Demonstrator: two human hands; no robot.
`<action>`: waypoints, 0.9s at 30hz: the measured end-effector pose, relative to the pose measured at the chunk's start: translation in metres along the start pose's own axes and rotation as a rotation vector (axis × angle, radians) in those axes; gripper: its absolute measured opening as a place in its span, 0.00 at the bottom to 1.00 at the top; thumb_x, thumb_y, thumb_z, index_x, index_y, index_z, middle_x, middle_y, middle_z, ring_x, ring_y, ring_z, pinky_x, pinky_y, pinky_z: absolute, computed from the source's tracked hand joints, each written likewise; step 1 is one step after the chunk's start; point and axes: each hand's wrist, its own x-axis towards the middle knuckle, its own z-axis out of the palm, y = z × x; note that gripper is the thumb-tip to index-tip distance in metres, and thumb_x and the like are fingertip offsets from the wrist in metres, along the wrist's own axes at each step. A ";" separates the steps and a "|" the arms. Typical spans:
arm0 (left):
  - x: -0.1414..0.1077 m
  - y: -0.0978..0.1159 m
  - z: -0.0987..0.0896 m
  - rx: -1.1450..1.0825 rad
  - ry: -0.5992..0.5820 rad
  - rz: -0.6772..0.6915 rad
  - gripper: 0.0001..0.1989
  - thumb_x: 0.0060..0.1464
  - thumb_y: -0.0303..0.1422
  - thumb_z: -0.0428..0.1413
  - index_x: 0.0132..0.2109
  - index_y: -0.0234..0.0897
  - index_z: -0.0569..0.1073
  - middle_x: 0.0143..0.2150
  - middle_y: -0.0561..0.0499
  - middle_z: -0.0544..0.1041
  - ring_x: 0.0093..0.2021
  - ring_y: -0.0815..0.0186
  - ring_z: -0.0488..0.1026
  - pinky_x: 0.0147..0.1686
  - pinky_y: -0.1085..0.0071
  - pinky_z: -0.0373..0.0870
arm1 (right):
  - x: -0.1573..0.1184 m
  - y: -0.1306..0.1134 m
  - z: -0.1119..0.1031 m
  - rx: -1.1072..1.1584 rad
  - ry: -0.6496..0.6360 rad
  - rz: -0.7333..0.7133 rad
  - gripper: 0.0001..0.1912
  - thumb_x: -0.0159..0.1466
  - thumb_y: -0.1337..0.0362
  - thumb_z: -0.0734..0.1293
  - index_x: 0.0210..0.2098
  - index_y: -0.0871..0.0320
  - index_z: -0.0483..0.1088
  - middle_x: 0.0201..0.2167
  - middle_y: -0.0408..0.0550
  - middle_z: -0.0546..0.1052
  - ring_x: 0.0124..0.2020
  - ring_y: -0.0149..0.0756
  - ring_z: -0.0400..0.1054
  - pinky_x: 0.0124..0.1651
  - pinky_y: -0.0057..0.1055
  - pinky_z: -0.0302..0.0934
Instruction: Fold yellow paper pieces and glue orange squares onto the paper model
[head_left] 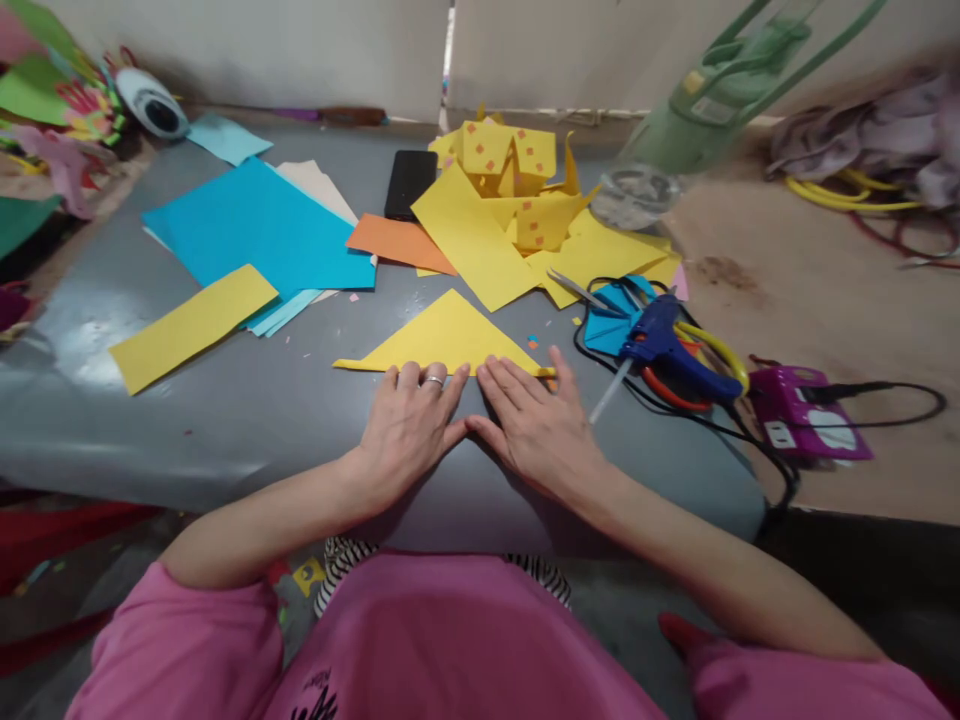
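Observation:
A yellow paper triangle (pixel 450 335) lies on the grey tabletop in front of me, its point facing away. Its near edge is rolled or folded into a narrow strip that sticks out at both ends. My left hand (pixel 411 425), with a ring on one finger, rests its fingertips on that edge left of the middle. On the right half of the same edge, the outstretched fingers of my right hand (pixel 538 425) press flat. Both thumbs nearly meet below the paper. The fingertips hide part of the rolled edge.
A blue glue gun (pixel 671 350) with its cord and scissors (pixel 577 290) lie at right, near a purple box (pixel 806 415). Behind are yellow papers (pixel 476 240), a spotted yellow paper model (pixel 510 155), a black phone (pixel 411 183), blue sheets (pixel 255 225) and a yellow strip (pixel 193 328).

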 end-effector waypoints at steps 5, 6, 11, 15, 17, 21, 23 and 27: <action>-0.002 -0.001 0.002 -0.017 0.005 -0.036 0.38 0.68 0.52 0.43 0.69 0.20 0.63 0.61 0.30 0.72 0.54 0.49 0.71 0.53 0.58 0.68 | -0.004 0.006 -0.002 -0.073 0.024 0.005 0.27 0.76 0.54 0.56 0.61 0.70 0.70 0.59 0.66 0.75 0.59 0.56 0.73 0.69 0.64 0.43; -0.003 -0.001 0.003 -0.011 0.014 -0.060 0.39 0.68 0.52 0.43 0.68 0.19 0.64 0.63 0.29 0.71 0.55 0.49 0.71 0.56 0.57 0.67 | -0.004 0.007 -0.002 -0.079 0.017 0.001 0.27 0.76 0.55 0.56 0.61 0.69 0.70 0.60 0.66 0.75 0.59 0.56 0.73 0.69 0.65 0.44; -0.016 -0.005 0.011 0.032 0.110 -0.206 0.43 0.66 0.56 0.43 0.68 0.18 0.64 0.66 0.24 0.68 0.68 0.41 0.64 0.65 0.49 0.61 | -0.002 0.006 -0.003 -0.075 0.005 -0.012 0.27 0.75 0.55 0.59 0.62 0.71 0.69 0.59 0.69 0.74 0.59 0.59 0.73 0.69 0.67 0.43; -0.021 -0.006 0.013 0.051 0.112 -0.259 0.41 0.65 0.58 0.44 0.69 0.26 0.64 0.67 0.25 0.67 0.68 0.40 0.65 0.63 0.47 0.64 | -0.002 0.006 -0.002 -0.062 -0.002 -0.009 0.28 0.74 0.55 0.59 0.63 0.71 0.68 0.59 0.71 0.74 0.59 0.61 0.73 0.68 0.69 0.42; -0.022 -0.007 0.012 0.047 0.095 -0.265 0.41 0.65 0.58 0.44 0.70 0.29 0.64 0.68 0.27 0.67 0.67 0.40 0.67 0.63 0.46 0.63 | -0.003 0.006 -0.002 -0.069 -0.014 -0.010 0.28 0.74 0.55 0.59 0.64 0.70 0.68 0.60 0.70 0.74 0.59 0.61 0.73 0.68 0.69 0.43; -0.024 -0.009 0.007 0.022 0.060 -0.260 0.42 0.65 0.59 0.41 0.71 0.31 0.62 0.69 0.27 0.65 0.67 0.38 0.66 0.63 0.43 0.61 | -0.003 0.006 -0.001 -0.082 -0.006 -0.024 0.28 0.75 0.56 0.59 0.63 0.73 0.67 0.60 0.71 0.73 0.60 0.62 0.72 0.68 0.69 0.43; -0.026 -0.011 0.006 0.012 0.048 -0.275 0.42 0.64 0.60 0.42 0.71 0.33 0.62 0.70 0.28 0.65 0.67 0.37 0.65 0.63 0.42 0.61 | -0.003 0.006 -0.001 -0.090 -0.005 -0.031 0.28 0.75 0.55 0.58 0.63 0.73 0.67 0.60 0.71 0.73 0.60 0.61 0.72 0.68 0.69 0.43; -0.038 -0.020 0.010 -0.017 0.053 -0.325 0.43 0.64 0.60 0.43 0.71 0.30 0.62 0.71 0.28 0.62 0.69 0.38 0.63 0.64 0.42 0.59 | -0.003 0.005 -0.001 -0.088 -0.017 -0.017 0.28 0.75 0.55 0.58 0.63 0.73 0.67 0.60 0.71 0.73 0.60 0.61 0.72 0.68 0.69 0.43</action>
